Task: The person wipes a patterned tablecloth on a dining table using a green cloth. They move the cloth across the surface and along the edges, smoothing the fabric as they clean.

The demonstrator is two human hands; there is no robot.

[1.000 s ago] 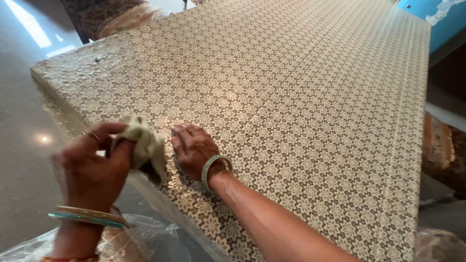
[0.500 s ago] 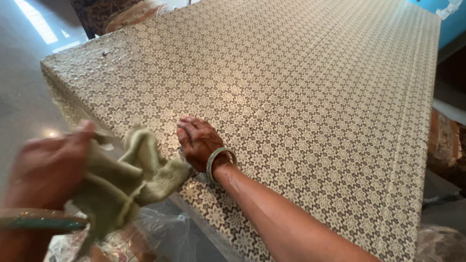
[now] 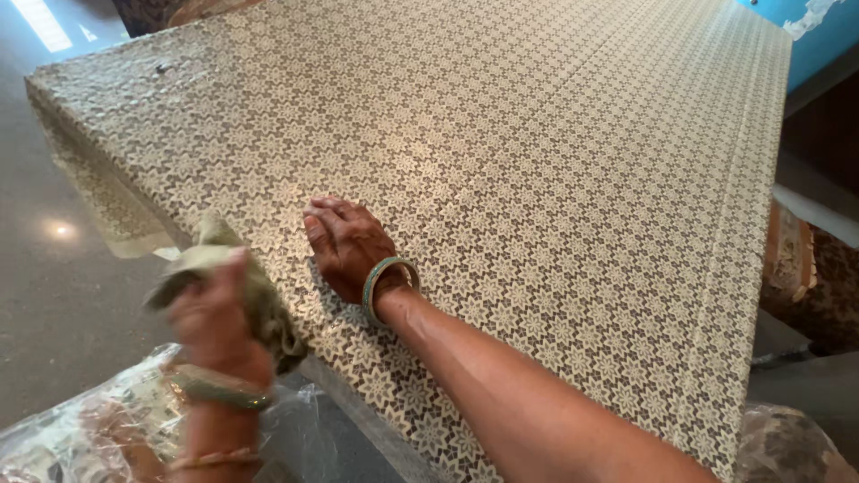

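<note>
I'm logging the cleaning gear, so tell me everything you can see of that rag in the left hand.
The rag is a crumpled olive-green cloth, soft and worn-looking, bunched into a wad. The left hand has it in its grip at the near edge of the patterned panel, against the panel's side. One corner sticks up above the fingers. Motion blur hides finer detail.

Patterned panel point(image 3: 537, 161) lies open beyond the right hand point(image 3: 344, 246); plastic wrap point(image 3: 107, 420) crowds its near edge.
</note>
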